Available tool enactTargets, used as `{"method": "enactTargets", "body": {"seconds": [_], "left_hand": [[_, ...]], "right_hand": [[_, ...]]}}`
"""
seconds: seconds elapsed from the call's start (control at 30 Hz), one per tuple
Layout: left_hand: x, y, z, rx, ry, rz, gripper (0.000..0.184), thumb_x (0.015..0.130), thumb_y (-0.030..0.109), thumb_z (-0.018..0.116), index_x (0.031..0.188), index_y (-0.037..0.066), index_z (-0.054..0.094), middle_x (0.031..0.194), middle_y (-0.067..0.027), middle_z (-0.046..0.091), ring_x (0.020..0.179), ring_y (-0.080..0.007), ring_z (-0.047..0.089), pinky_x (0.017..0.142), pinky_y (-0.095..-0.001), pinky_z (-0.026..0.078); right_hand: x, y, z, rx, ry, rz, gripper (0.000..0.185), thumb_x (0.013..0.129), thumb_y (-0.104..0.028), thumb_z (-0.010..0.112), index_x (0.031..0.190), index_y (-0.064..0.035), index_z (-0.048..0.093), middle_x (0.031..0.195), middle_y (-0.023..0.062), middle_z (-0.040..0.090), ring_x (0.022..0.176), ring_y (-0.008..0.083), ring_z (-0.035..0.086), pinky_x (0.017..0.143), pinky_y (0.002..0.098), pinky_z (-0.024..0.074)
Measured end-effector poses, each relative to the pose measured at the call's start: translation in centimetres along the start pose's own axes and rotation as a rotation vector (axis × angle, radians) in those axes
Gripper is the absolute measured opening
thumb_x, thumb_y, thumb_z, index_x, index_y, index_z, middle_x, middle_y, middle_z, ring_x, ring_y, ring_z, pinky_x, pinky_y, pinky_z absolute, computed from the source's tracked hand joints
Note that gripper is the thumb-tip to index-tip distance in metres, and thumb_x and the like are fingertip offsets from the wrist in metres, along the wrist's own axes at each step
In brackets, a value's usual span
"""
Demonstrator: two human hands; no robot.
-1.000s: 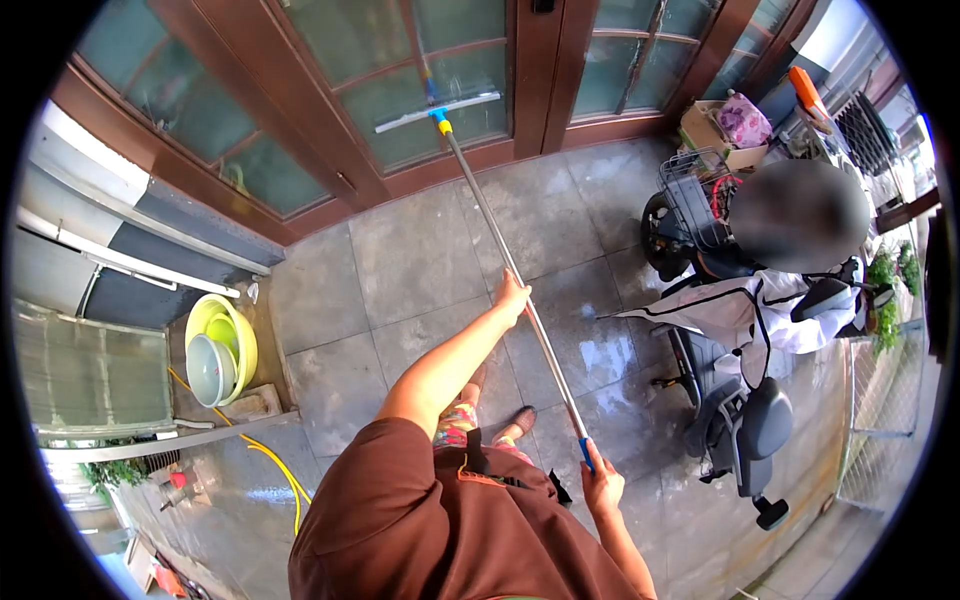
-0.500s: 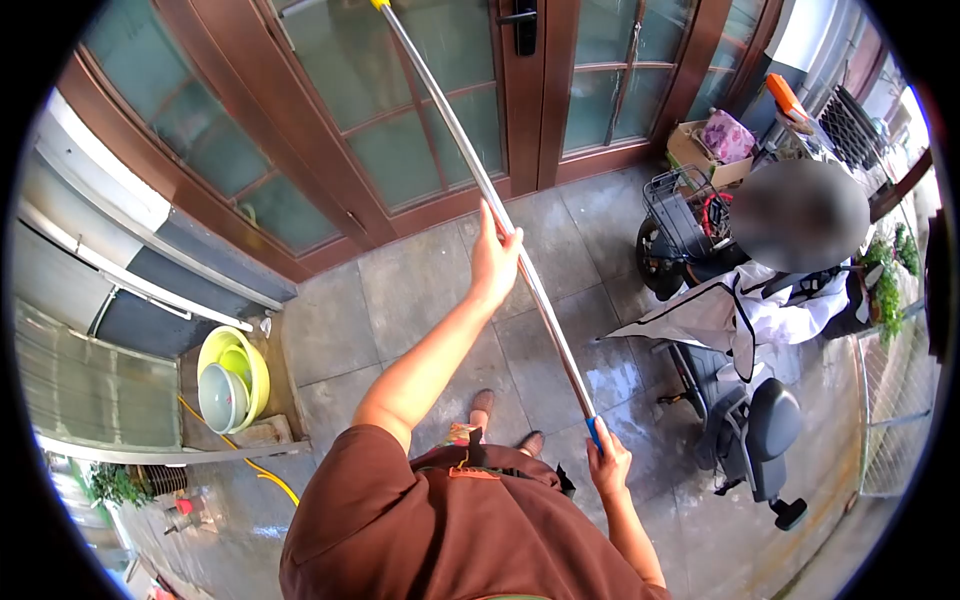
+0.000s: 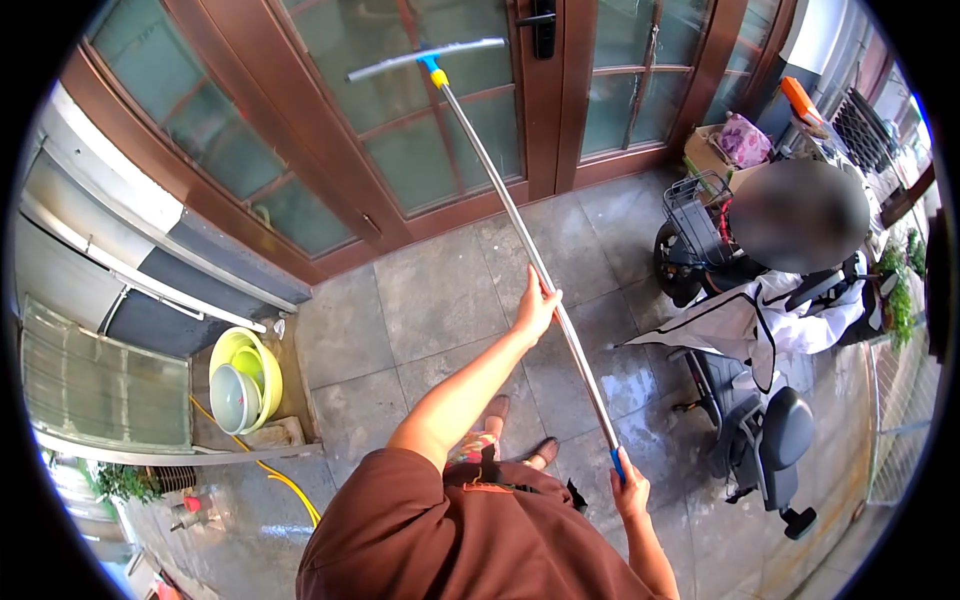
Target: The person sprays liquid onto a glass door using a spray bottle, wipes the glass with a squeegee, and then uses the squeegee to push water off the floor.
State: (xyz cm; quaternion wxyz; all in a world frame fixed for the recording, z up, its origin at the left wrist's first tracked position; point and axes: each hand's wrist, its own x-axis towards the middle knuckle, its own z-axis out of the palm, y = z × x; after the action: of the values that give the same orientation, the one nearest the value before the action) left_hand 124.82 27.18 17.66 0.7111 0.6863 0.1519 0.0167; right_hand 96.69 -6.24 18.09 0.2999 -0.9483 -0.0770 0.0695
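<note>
Squeegee head (image 3: 428,60) back in view since half a sec ago, lower over glass door (image 3: 400,160); right hand (image 3: 630,492) fingers gripping blue handle (image 3: 617,461), left hand (image 3: 537,312) on pole (image 3: 500,190), can't tell if closed; swinging right, blade (image 3: 390,66) could snag door lever (image 3: 536,19)

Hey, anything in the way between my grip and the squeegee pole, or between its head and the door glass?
Nothing visible: your left grip and right grip are both on the squeegee pole, and no object shows between the squeegee head and door glass.

The head-worn camera looks forward and down past the torso (image 3: 460,545) toward glazed doors (image 3: 545,120).
</note>
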Motion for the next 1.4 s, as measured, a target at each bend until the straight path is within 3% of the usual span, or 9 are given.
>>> {"method": "enactTargets", "body": {"seconds": [0.13,0.17,0.27,0.3,0.33,0.6,0.73,0.97,1.4], "left_hand": [[0.4,-4.4,0.4,-0.144,-0.037,-0.199,0.066,0.09,0.001,0.059,0.142,0.016,0.022,0.089,-0.0072,0.051,0.069,-0.0191,0.063,0.051,-0.0373,0.059],[0.6,-5.7,0.5,-0.12,0.013,-0.242,0.05,0.088,0.0,0.059,0.127,0.014,0.031,0.089,-0.0081,0.052,0.068,-0.0214,0.063,0.05,-0.0403,0.059],[1.5,-9.0,-0.9,-0.034,0.088,-0.34,0.047,0.088,0.0,0.059,0.125,0.013,0.032,0.089,-0.0086,0.052,0.067,-0.0229,0.063,0.05,-0.0411,0.059],[2.7,-11.5,-1.8,-0.015,0.072,-0.402,0.048,0.088,0.001,0.059,0.126,0.011,0.032,0.089,-0.009,0.052,0.067,-0.0238,0.064,0.051,-0.0419,0.06],[2.9,-11.7,-2.5,0.001,0.068,-0.454,0.084,0.086,0.003,0.06,0.152,0.013,0.009,0.1,-0.0156,0.06,0.065,-0.0265,0.067,0.044,-0.0393,0.057],[-2.0,-2.6,-2.1,0.223,0.109,-0.182,0.088,0.089,0.004,0.061,0.152,0.004,0.0,0.088,-0.008,0.056,0.064,-0.0175,0.061,0.051,-0.0314,0.054],[-1.8,4.3,-2.1,0.199,0.159,0.081,0.087,0.088,0.012,0.064,0.152,0.001,0.005,0.082,-0.0135,0.06,0.073,-0.0248,0.064,0.064,-0.0368,0.052],[-1.6,12.6,-3.4,0.095,0.143,0.149,0.087,0.09,0.008,0.062,0.153,0.006,0.002,0.083,-0.0086,0.058,0.064,-0.0181,0.062,0.053,-0.0324,0.053],[0.0,-0.9,0.2,0.082,0.051,-0.099,0.085,0.09,0.005,0.06,0.152,0.009,0.003,0.097,-0.0117,0.059,0.071,-0.0213,0.065,0.053,-0.0351,0.057]], "right_hand": [[-1.4,-0.4,-0.7,-0.101,-0.046,0.046,0.057,0.081,-0.012,0.069,0.135,-0.0195,0.054,0.084,0.0155,0.067,0.07,0.0343,0.066,0.063,0.0421,0.0527],[-1.7,-1.0,-0.8,-0.122,-0.077,0.066,0.057,0.081,-0.012,0.069,0.135,-0.0201,0.054,0.084,0.0154,0.067,0.07,0.0344,0.066,0.063,0.0423,0.0527],[-1.4,-2.6,0.4,-0.193,-0.102,0.049,0.062,0.081,-0.014,0.069,0.138,-0.0286,0.05,0.077,0.0142,0.065,0.064,0.0346,0.064,0.057,0.0444,0.0508],[-1.2,-3.1,0.9,-0.206,-0.102,0.046,0.063,0.081,-0.014,0.069,0.138,-0.0294,0.05,0.075,0.0141,0.063,0.062,0.0348,0.063,0.055,0.0451,0.0499],[-1.2,-3.4,1.4,-0.219,-0.102,0.045,0.063,0.081,-0.014,0.07,0.138,-0.0302,0.05,0.073,0.014,0.062,0.059,0.035,0.061,0.054,0.0457,0.049],[-2.8,-2.4,0.2,-0.198,0.014,-0.018,0.055,0.082,-0.019,0.069,0.134,-0.0266,0.055,0.069,0.0121,0.057,0.055,0.033,0.06,0.05,0.0441,0.0471],[-0.5,-2.2,-0.5,-0.182,0.158,-0.142,0.053,0.082,-0.02,0.069,0.133,-0.0243,0.056,0.067,0.0098,0.054,0.052,0.0312,0.058,0.047,0.0431,0.0466],[3.0,-3.8,-0.7,-0.07,0.234,-0.232,0.055,0.08,-0.016,0.071,0.133,-0.0229,0.056,0.069,0.0109,0.057,0.054,0.0312,0.059,0.049,0.0424,0.0476],[-2.7,-2.2,-1.6,-0.101,0.081,-0.012,0.054,0.081,-0.019,0.072,0.132,-0.0251,0.056,0.071,0.0131,0.062,0.061,0.0342,0.062,0.056,0.0432,0.0496]]}}
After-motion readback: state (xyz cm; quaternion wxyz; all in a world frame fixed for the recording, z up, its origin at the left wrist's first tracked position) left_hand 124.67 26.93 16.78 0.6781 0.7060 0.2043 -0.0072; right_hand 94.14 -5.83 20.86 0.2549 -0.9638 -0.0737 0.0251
